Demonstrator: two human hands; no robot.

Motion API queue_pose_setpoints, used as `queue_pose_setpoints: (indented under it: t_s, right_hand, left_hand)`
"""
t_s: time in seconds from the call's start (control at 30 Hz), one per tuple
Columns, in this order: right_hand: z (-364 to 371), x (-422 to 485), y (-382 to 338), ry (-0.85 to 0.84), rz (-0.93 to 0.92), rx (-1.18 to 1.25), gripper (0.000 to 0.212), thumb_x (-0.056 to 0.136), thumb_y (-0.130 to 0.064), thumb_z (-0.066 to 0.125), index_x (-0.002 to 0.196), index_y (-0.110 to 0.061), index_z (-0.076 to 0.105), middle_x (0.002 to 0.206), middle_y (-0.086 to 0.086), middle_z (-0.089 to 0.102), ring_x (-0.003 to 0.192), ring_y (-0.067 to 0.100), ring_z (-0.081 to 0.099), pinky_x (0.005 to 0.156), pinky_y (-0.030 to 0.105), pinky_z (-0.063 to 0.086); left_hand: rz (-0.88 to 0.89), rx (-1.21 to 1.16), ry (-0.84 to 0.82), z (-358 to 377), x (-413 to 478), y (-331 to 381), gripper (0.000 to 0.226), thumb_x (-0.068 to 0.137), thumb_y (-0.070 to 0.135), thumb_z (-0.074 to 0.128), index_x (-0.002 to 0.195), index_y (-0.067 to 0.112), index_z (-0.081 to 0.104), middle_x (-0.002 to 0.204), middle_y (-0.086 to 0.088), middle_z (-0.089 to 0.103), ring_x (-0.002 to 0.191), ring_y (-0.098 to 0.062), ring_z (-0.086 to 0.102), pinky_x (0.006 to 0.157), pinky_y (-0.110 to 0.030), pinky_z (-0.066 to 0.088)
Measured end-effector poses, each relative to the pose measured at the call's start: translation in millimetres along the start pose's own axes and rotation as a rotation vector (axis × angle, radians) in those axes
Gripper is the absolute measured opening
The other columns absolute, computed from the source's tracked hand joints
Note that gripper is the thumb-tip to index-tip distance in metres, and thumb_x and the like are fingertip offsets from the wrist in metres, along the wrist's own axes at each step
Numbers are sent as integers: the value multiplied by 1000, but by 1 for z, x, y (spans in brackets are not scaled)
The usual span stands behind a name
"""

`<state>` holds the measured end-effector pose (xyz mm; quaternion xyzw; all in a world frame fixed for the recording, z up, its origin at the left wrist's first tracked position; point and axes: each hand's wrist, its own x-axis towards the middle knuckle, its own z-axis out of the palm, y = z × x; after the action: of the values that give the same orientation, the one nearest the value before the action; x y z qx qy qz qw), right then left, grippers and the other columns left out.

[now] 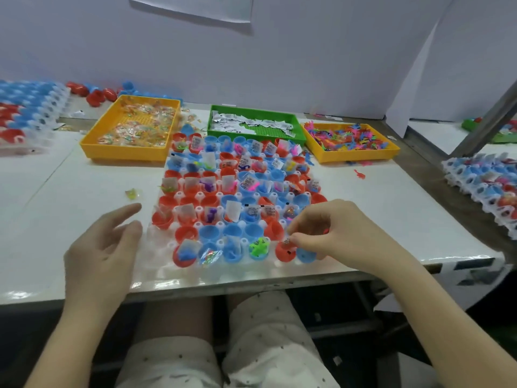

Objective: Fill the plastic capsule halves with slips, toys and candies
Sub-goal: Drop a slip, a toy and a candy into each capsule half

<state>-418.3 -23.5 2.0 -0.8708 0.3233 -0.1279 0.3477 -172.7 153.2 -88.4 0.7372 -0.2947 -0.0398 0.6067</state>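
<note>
Right hand (335, 231) pinches a paper slip (287, 242) between thumb and fingertips over a red capsule half (282, 254) in the front row of the clear holder tray (167, 271), which sits at the near middle of the table (70, 191). Left hand (106, 247), fingers relaxed and holding nothing, is at the holder's left edge. Behind stand the candy tray (123, 154), the green slip tray (210, 119) and the toy tray (361, 156).

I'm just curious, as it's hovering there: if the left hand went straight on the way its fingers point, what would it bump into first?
Probably the left edge of the clear capsule tray, at the red capsule half just beyond the fingertips of the left hand. How high the hand hovers is unclear.
</note>
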Motion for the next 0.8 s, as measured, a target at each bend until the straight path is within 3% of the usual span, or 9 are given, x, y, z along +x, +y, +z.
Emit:
queue_pose_setpoints:
  t_s: [0.1, 0.17, 0.27, 0.43, 0.5, 0.6, 0.67, 0.73, 0.8]
  right_hand:
    - [1, 5, -3, -64, -15, -122, 3, 82, -23, 71, 81, -24, 74, 77, -12, 66, 73, -2, 60, 57, 10, 49]
    - [2, 9, -6, -93, -16, -161, 7, 84, -20, 69, 81, -25, 72, 75, -16, 64, 72, -10, 57, 55, 5, 43]
    - [4, 15, -7, -121, -29, -189, 9, 85, -16, 67, 84, -21, 74, 67, -23, 59, 67, -15, 55, 52, 3, 41]
    - [5, 17, -1, -140, -49, -166, 10, 84, -15, 67, 88, -20, 75, 75, -19, 62, 71, -11, 57, 50, 5, 43]
    - [3, 17, 1, -144, -41, -104, 9, 85, -20, 69, 92, -23, 74, 85, -14, 65, 74, -5, 59, 49, 10, 46]
    - [-2, 17, 3, -148, -30, -21, 15, 83, -29, 72, 98, -32, 70, 91, -11, 66, 74, 2, 62, 54, 22, 55]
    - [-4, 15, 3, -117, -41, -24, 15, 84, -31, 71, 97, -37, 68, 91, -13, 66, 75, 6, 63, 61, 29, 59]
    - [-7, 13, 4, -65, -57, 6, 14, 85, -29, 69, 98, -36, 68, 88, -14, 68, 71, 8, 64, 61, 26, 58]
    - [-12, 10, 7, 3, -82, 40, 14, 86, -24, 69, 97, -32, 70, 85, -17, 69, 68, 4, 64, 60, 17, 52]
  left_hand:
    - [33, 40, -101, 0, -2, -2, 18, 94, 39, 60, 102, 56, 63, 95, 46, 61, 94, 21, 58, 76, -19, 43]
    - [34, 41, -114, 0, -2, -4, 20, 97, 31, 58, 107, 47, 65, 91, 51, 58, 91, 28, 53, 74, -17, 41]
    - [30, 15, -100, 0, -2, -5, 19, 96, 32, 57, 111, 40, 65, 92, 45, 59, 91, 27, 54, 74, -17, 43]
    - [29, 49, -103, -1, -2, -5, 19, 96, 40, 55, 105, 55, 62, 95, 46, 60, 93, 21, 57, 74, -20, 47]
    - [31, 46, -87, -1, -2, -3, 22, 97, 37, 56, 103, 58, 62, 101, 39, 63, 98, 10, 62, 79, -26, 51]
    - [63, 29, 12, -1, -5, 0, 23, 93, 42, 56, 114, 51, 61, 118, 13, 66, 108, -12, 64, 92, -42, 53]
    - [113, 25, 103, 0, -11, 11, 28, 90, 46, 51, 117, 51, 59, 123, 10, 64, 112, -5, 59, 97, -28, 47]
    - [221, 32, 151, 5, -21, 28, 28, 92, 42, 51, 117, 53, 55, 122, 24, 60, 113, 9, 53, 97, -12, 41]
    - [403, 38, 119, 14, -33, 42, 26, 94, 31, 55, 119, 36, 59, 124, 25, 57, 119, 9, 51, 103, -12, 38]
